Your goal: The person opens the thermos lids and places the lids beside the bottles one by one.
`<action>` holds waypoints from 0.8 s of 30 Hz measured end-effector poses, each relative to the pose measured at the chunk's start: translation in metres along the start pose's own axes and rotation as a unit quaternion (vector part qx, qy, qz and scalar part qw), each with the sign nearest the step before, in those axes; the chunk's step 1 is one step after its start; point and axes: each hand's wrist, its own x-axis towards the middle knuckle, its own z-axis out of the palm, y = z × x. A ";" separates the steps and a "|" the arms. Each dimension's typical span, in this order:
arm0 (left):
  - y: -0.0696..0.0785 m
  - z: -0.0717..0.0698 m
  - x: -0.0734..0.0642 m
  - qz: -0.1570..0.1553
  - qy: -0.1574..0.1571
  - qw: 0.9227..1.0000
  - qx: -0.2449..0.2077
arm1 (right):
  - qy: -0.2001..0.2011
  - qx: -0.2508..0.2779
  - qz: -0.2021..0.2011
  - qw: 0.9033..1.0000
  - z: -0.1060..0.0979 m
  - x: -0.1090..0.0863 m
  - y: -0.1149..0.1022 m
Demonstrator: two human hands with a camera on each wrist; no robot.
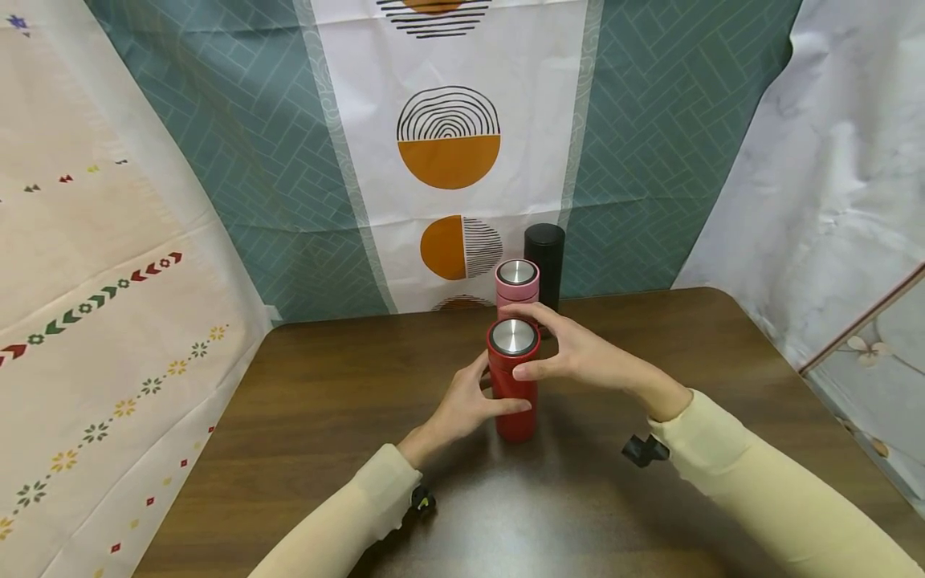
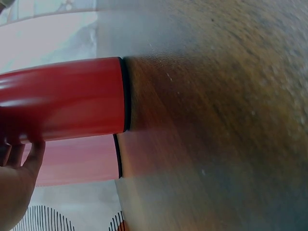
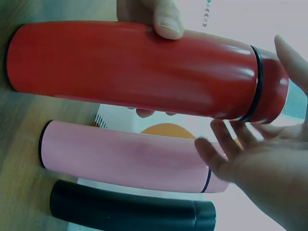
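A red thermos bottle (image 1: 515, 401) with a steel-topped lid (image 1: 514, 337) stands upright on the brown table. My left hand (image 1: 462, 408) grips its body, thumb on the near side and fingers behind; the left wrist view shows the bottle's dark base rim at the tabletop. Around the lid my right hand (image 1: 571, 349) is spread, thumb in front and fingers behind. In the right wrist view a gap shows between those fingers (image 3: 226, 139) and the lid, and firm contact cannot be made out. Behind stands a pink thermos bottle (image 3: 125, 154), partly hidden in the head view.
A black bottle (image 1: 545, 249) stands farthest back, beside the pink one, near the table's rear edge. The dark wooden table (image 1: 347, 377) reaches out on both sides. Patterned cloths (image 1: 260, 120) hang behind and along the sides.
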 end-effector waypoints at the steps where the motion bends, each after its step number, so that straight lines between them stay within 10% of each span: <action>1: -0.001 0.000 0.000 0.000 0.000 1.000 0.000 | 0.007 -0.003 0.001 1.000 0.001 0.000 0.001; 9: 0.000 0.000 0.000 0.002 -0.001 1.000 -0.004 | 0.057 -0.019 0.009 0.998 0.012 -0.001 0.003; 24: 0.000 0.000 -0.001 -0.008 0.000 1.000 -0.004 | 0.022 0.007 0.010 1.000 0.006 -0.002 0.004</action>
